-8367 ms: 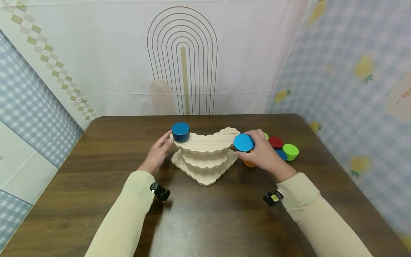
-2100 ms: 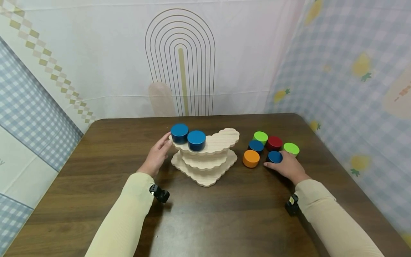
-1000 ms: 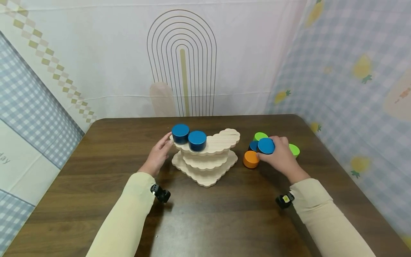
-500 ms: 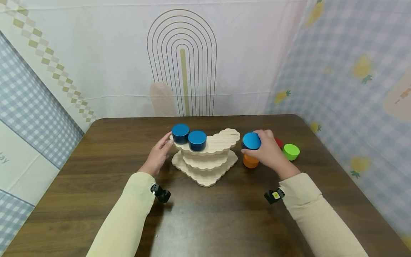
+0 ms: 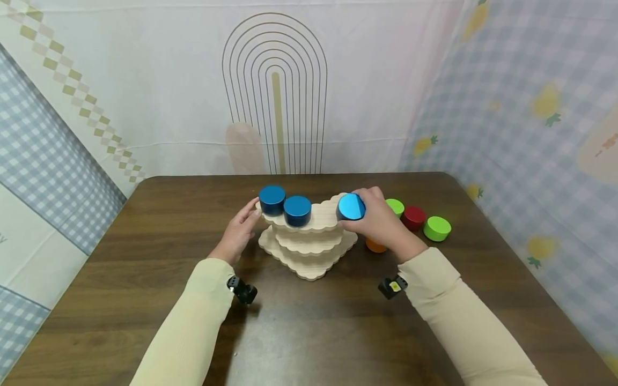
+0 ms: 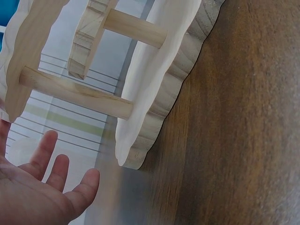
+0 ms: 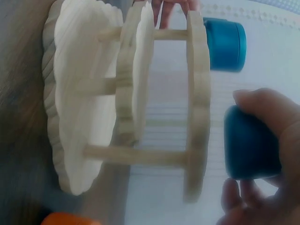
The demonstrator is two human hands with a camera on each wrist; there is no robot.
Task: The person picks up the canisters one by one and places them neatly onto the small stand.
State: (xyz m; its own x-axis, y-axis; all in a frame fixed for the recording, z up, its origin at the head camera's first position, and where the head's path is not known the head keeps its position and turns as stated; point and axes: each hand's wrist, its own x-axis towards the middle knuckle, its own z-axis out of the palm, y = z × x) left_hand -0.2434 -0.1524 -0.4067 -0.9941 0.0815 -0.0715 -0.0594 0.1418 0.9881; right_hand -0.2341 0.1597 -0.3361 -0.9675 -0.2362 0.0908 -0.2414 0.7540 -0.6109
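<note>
A three-tiered wooden stand with scalloped edges (image 5: 321, 217) stands on the table, its tiers joined by round dowels. On the top tier's left end sit two round blue tins, the outer blue tin (image 5: 272, 201) and the inner blue tin (image 5: 297, 210). My right hand (image 5: 383, 222) grips a third blue tin (image 5: 351, 207) between thumb and fingers. In the right wrist view this held tin (image 7: 251, 143) is apart from the top tier, above its right part. My left hand (image 5: 235, 233) touches the top tier's left edge; in the left wrist view its other fingers (image 6: 58, 171) extend loosely.
Right of the stand, on the dark wooden table (image 5: 309, 332), are an orange tin (image 5: 375, 246), a red tin (image 5: 413, 217), a green tin (image 5: 437, 228) and another green tin (image 5: 395, 207), partly behind my right hand. A patterned cloth (image 5: 183, 107) hangs behind the table.
A second blue tin has come onto the top tier since the earliest frame. My right hand has since picked up another blue tin and carried it left over the stand. My left hand stays put.
</note>
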